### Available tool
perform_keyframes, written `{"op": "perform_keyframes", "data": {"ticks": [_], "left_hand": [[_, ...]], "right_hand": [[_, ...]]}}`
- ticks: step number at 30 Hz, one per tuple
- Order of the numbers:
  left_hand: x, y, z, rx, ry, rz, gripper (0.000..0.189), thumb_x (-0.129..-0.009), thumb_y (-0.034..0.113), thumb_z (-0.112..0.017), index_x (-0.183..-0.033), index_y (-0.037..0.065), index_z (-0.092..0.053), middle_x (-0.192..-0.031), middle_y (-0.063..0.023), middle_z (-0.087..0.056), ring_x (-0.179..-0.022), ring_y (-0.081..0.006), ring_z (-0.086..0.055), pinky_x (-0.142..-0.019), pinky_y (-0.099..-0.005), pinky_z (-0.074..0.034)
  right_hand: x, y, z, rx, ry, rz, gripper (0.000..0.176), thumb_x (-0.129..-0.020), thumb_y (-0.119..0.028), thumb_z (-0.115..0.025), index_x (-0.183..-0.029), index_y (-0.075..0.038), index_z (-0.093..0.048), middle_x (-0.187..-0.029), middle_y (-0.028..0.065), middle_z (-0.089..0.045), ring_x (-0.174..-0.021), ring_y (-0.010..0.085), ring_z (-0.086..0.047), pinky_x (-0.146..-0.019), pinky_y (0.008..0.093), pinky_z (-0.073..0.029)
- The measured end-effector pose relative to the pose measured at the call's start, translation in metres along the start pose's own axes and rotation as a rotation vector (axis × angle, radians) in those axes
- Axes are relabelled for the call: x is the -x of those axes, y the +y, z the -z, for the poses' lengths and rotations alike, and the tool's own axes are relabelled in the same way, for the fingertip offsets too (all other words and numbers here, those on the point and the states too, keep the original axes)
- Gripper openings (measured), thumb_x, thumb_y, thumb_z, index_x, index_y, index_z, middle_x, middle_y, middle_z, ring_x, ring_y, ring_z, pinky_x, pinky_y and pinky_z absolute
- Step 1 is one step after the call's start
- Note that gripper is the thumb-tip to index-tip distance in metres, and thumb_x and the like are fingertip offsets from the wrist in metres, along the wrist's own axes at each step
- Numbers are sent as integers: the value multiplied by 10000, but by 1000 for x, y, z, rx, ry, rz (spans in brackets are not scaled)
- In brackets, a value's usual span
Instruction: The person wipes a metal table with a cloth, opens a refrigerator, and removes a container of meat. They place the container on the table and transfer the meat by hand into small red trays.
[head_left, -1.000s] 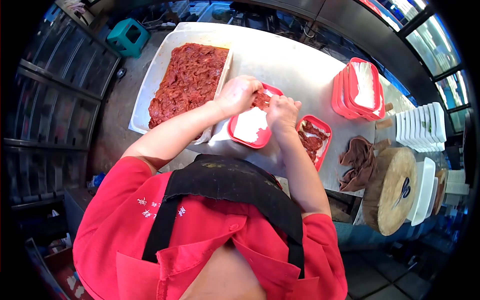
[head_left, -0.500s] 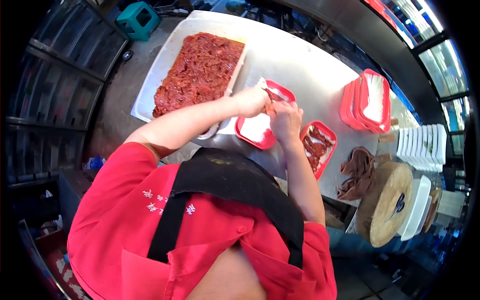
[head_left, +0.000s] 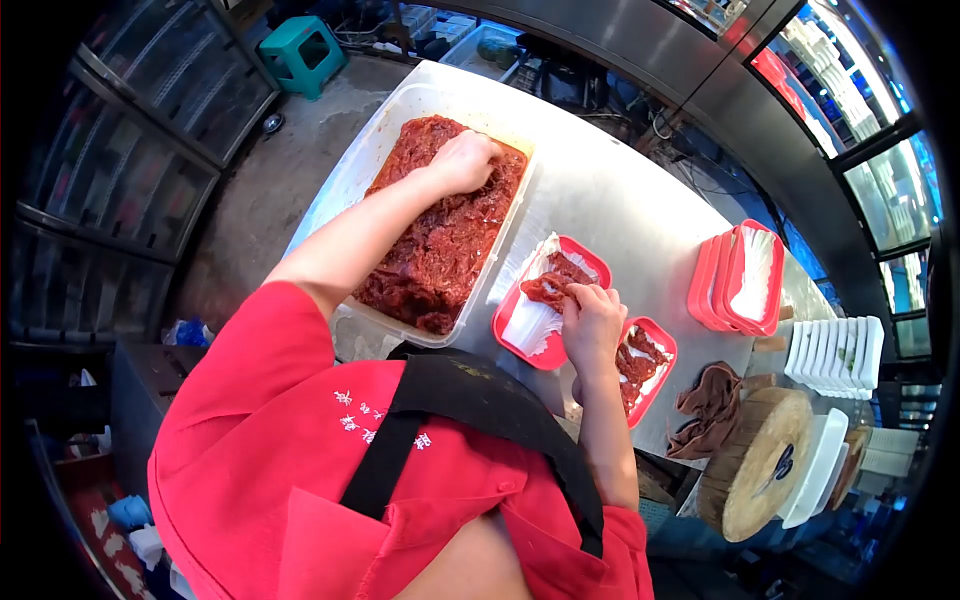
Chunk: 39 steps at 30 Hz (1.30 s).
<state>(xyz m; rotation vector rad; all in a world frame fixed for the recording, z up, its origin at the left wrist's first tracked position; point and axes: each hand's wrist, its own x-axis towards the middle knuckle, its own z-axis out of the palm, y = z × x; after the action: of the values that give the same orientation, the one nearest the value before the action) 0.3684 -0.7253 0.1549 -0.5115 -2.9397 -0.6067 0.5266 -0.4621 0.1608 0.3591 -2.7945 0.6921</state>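
My left hand (head_left: 467, 162) is at the far part of a clear plastic tub (head_left: 470, 325) of red marinated meat (head_left: 440, 245). Its fingers are curled down onto the meat, and their tips are hidden. Over a red tray (head_left: 547, 354) with a white lining, my right hand (head_left: 592, 322) pinches a slice of marinated meat (head_left: 546, 291). Another piece of meat (head_left: 570, 266) lies on that tray's lining. Just beside my right wrist is a second red tray (head_left: 660, 392), white-lined and holding several meat pieces.
Red trays (head_left: 735, 280) are stacked at the metal table's right end. Near them are a brown cloth (head_left: 706, 412), a round wooden chopping block (head_left: 757, 465) with a dark blue item on it, and stacked white trays (head_left: 835, 356). A green stool (head_left: 303, 58) stands beyond the table.
My hands were together over the middle red tray. The left has moved away into the meat tub, while the right stays by the tray with a meat slice. The camera view has shifted.
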Motion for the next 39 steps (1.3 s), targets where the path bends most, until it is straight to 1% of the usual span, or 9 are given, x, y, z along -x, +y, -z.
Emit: {"op": "perform_keyframes", "data": {"ticks": [5,11,13,16,20,23,26,27,39], "left_hand": [[-9,-8,0,-138,-299,-32,215,-732,131,-609,-924,50,-662,-985,-161,-604,-1023,-332,-522,-874,-419,-436],[10,-20,13,47,-357,-100,220,-697,103,-636,-888,-6,-648,-794,-158,-658,-783,-327,-624,-752,-391,-476],[19,-21,33,303,-363,-27,227,-707,93,-640,-908,-11,-655,-807,-148,-664,-767,-230,-637,-739,-327,-483],[30,-11,71,510,-411,50,196,-753,64,-662,-924,-31,-656,-786,-67,-671,-739,-97,-594,-712,-256,-474],[42,16,106,621,-481,84,183,-785,52,-658,-950,-28,-658,-821,-35,-666,-754,-73,-576,-721,-239,-467],[53,51,117,721,-534,60,186,-802,35,-637,-975,-31,-649,-845,-20,-656,-772,-66,-560,-743,-227,-454],[57,71,98,821,-557,-65,146,-804,83,-656,-920,-5,-644,-672,51,-527,-653,-50,-475,-625,-217,-414],[59,84,99,797,-617,-92,292,-773,-14,-636,-1062,-21,-603,-874,3,-620,-788,-53,-520,-739,-222,-438],[79,155,21,717,-640,-64,307,-704,-62,-613,-1009,-32,-590,-818,-56,-624,-798,-115,-570,-730,-299,-481]], "right_hand": [[-6,2,1,-122,-84,-43,112,-754,-126,-623,-843,-70,-659,-847,76,-637,-859,262,-560,-754,387,-410],[-22,-9,8,-309,-94,-40,98,-746,-99,-630,-806,-26,-658,-793,126,-640,-791,297,-593,-722,380,-463],[-28,-12,11,-355,-97,-43,103,-746,-92,-630,-807,-13,-658,-781,136,-639,-763,299,-603,-705,370,-476],[-44,-23,16,-532,-202,-178,169,-783,-88,-649,-909,22,-659,-772,89,-658,-703,103,-601,-628,249,-480],[-74,-48,8,-600,-201,-130,193,-790,-111,-636,-952,-7,-649,-831,129,-656,-772,204,-634,-699,307,-495],[-83,-61,4,-1016,-131,-25,216,-842,-110,-612,-1026,2,-622,-831,89,-658,-777,154,-620,-687,270,-503],[-73,-59,24,-1394,-378,-303,174,-884,-88,-572,-1012,24,-610,-788,70,-640,-667,96,-596,-610,208,-501],[-65,-56,32,-1427,-324,-360,165,-870,-81,-588,-989,31,-612,-746,54,-630,-605,91,-579,-568,207,-489],[26,18,40,-1020,-75,-516,95,-788,-40,-648,-865,11,-667,-692,-3,-608,-582,40,-513,-518,176,-393]]}}
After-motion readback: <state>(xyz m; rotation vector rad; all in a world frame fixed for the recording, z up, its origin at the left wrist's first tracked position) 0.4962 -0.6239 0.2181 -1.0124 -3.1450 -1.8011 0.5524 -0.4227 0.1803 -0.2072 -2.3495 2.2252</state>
